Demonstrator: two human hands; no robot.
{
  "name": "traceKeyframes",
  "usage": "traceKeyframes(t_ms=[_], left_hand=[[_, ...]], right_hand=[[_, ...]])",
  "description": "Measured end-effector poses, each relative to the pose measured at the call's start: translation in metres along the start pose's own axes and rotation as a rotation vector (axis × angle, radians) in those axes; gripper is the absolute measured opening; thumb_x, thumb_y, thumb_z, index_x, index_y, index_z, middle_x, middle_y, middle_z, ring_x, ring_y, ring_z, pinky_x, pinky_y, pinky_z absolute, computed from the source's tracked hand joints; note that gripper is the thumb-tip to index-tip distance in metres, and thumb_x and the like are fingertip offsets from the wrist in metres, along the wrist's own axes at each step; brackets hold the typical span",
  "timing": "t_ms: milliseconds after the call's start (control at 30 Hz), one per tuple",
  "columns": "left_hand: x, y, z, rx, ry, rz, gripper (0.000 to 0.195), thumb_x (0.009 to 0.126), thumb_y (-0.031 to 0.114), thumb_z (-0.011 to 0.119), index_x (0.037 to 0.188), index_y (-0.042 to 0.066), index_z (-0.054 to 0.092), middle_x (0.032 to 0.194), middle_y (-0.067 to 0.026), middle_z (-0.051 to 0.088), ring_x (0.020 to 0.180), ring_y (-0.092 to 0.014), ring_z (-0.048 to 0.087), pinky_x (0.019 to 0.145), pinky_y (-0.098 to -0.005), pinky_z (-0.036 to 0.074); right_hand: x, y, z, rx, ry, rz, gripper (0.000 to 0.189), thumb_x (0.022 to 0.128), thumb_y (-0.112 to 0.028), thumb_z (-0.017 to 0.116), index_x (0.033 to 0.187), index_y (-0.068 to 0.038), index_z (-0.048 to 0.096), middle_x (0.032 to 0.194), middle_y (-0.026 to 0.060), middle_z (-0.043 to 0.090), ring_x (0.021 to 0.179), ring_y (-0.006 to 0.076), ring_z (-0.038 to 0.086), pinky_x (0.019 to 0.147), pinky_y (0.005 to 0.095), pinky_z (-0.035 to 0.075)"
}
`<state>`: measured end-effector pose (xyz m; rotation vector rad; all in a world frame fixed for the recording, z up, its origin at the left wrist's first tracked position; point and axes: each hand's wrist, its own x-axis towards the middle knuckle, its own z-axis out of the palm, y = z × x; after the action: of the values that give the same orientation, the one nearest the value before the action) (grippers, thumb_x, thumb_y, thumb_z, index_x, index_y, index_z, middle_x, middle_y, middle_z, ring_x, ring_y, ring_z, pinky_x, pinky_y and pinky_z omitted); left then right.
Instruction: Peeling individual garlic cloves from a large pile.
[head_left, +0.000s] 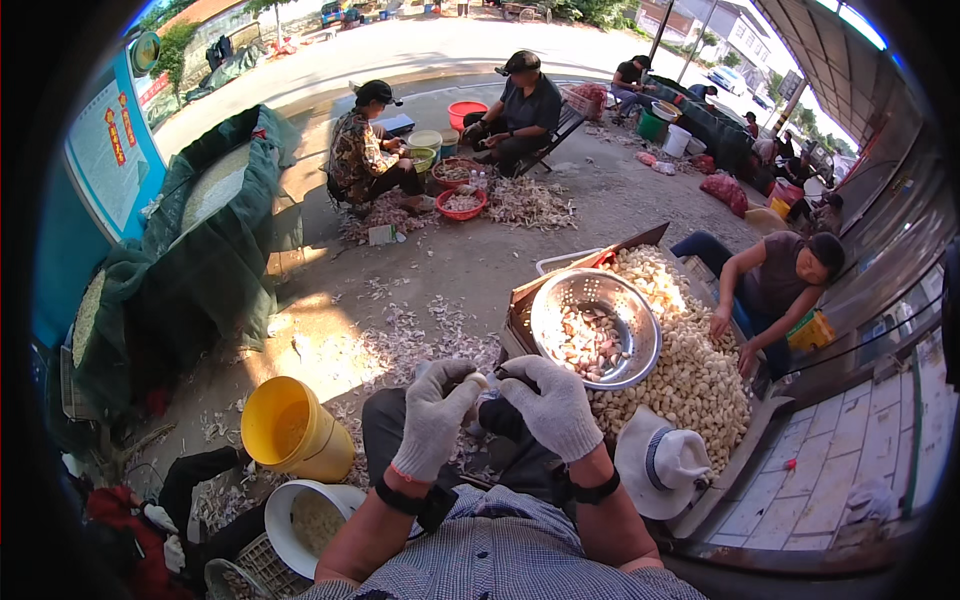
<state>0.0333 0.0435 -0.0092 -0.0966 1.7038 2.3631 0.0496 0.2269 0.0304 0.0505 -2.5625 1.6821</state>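
Observation:
My left hand (435, 420), in a white knitted glove, pinches a pale garlic clove (474, 379) between thumb and fingers above my lap. Close beside it is my right hand (553, 411), gloved too, its thumb and fingers closed around something small and dark that I cannot make out. Just beyond the right hand, a perforated steel colander (639, 330) holds unpeeled garlic cloves (583, 341). It rests on a large heap of pale garlic cloves (701, 382) on a board-edged table.
A white hat (667, 465) lies against the heap; a person (780, 277) reaches into its far side. At left stand a yellow bucket (337, 446) and a white bucket (277, 517). Garlic skins (405, 337) litter the ground. Two people (367, 150) sit ahead near red baskets (461, 214).

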Motion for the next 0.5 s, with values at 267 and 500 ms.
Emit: traceKeyframes(t_ms=[267, 500], left_hand=[[-0.0022, 0.0003, 0.0048, 0.037, 0.021, 0.071, 0.012, 0.098, 0.005, 0.069, 0.109, 0.002, 0.066, 0.078, -0.0015, 0.066, 0.062, -0.006, 0.060, 0.053, -0.0200, 0.044], [-0.0028, 0.0077, 0.0041, 0.042, 0.017, 0.051, 0.012, 0.099, 0.007, 0.069, 0.107, -0.001, 0.066, 0.080, -0.0016, 0.064, 0.059, -0.005, 0.055, 0.053, -0.0215, 0.045]], right_hand=[[-0.0097, 0.0023, 0.0042, -0.078, -0.078, 0.021, 0.026, 0.091, -0.012, 0.076, 0.113, 0.001, 0.073, 0.102, 0.0158, 0.076, 0.096, 0.0243, 0.074, 0.086, 0.0343, 0.057], [-0.0061, 0.0109, 0.0043, -0.164, -0.067, -0.072, 0.024, 0.089, -0.008, 0.077, 0.111, 0.001, 0.074, 0.100, 0.0166, 0.075, 0.094, 0.0270, 0.075, 0.085, 0.0344, 0.058]])
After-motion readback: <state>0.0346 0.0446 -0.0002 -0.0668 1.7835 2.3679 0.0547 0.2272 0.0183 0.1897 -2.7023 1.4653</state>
